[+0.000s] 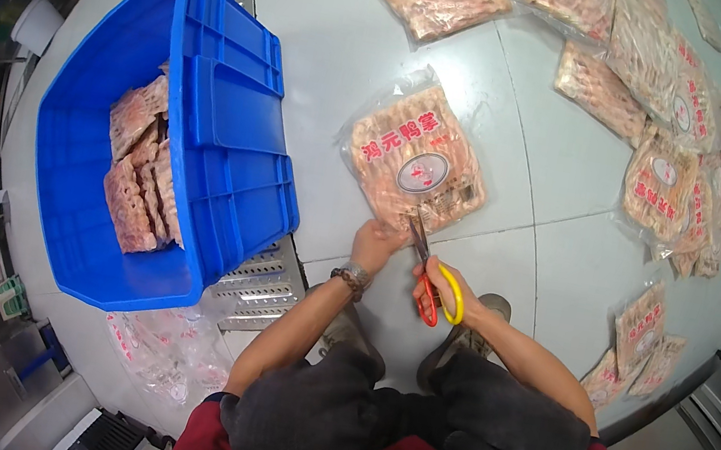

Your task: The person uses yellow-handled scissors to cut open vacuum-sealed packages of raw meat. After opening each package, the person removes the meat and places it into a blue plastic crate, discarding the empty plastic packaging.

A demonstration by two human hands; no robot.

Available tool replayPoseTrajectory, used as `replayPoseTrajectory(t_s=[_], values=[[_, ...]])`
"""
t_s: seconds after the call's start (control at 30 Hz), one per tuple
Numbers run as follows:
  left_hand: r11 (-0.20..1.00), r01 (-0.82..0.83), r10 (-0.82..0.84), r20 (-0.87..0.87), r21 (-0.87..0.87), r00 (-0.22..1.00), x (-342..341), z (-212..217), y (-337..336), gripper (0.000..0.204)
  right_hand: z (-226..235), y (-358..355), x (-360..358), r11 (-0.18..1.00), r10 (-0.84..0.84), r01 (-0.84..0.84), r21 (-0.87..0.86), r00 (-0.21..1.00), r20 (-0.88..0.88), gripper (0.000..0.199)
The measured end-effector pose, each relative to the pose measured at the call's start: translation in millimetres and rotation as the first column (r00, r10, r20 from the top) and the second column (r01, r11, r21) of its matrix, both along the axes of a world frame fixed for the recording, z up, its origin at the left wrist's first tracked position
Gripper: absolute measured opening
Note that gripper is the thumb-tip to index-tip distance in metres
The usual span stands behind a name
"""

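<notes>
The sealed pack of pale meat pieces lies flat on the grey floor, directly ahead of my knees and just right of the blue crate. My left hand pinches the near edge of the pack, fingers closed on the film. My right hand is clenched through the red and yellow handles of the scissors, with the blades angled up into that same near edge. The blade tips are small in this view, so I cannot tell whether they are already through the film or only resting on it. First risk: the blades sit very close to my left fingertips, so a slip along the slick plastic could nick them. Second risk: if the cut runs too deep, the blades may bite into the contents instead of parting only the film. Third risk: a weak pinch lets the pack slide on the smooth floor and the cut wanders off the edge. Inside the crate, loose meat pieces are heaped against the left wall. Empty clear bags lie crumpled on the floor below the crate, near my left knee; they could slide underfoot. More sealed packs are spread across the floor to the upper right, well apart from my hands
</notes>
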State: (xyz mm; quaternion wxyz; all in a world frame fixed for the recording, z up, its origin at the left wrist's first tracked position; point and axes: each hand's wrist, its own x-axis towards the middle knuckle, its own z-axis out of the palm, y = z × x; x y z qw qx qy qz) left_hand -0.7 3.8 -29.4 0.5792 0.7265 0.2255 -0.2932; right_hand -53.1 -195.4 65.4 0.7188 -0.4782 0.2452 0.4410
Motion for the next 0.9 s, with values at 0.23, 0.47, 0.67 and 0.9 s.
replayPoseTrajectory(t_s=[0.23, 0.47, 0.67, 0.9], values=[[0.98, -0.076, 0.056, -0.112, -0.186, 0.992, 18, 37, -17, 0.023, 2, 5, 14, 0.981, 0.063, -0.02, -0.194, 0.974, 0.218, 0.049], [0.949, -0.163, 0.082, -0.287, -0.269, 0.954, -4, 37, -28, 0.031, 18, 5, 75, 0.985, -0.007, 0.049, -0.168, 0.97, 0.242, 0.055], [0.894, -0.161, 0.003, -0.353, -0.419, 0.935, -51, 12, -28, 0.045, 2, -8, 112, 0.972, -0.107, 0.146, -0.183, 0.973, 0.205, 0.06], [0.915, 0.258, -0.322, -0.174, -0.31, 0.931, -82, -14, 25, 0.049, 15, -50, 127, 0.924, -0.229, 0.281, -0.26, 0.95, 0.213, 0.064]])
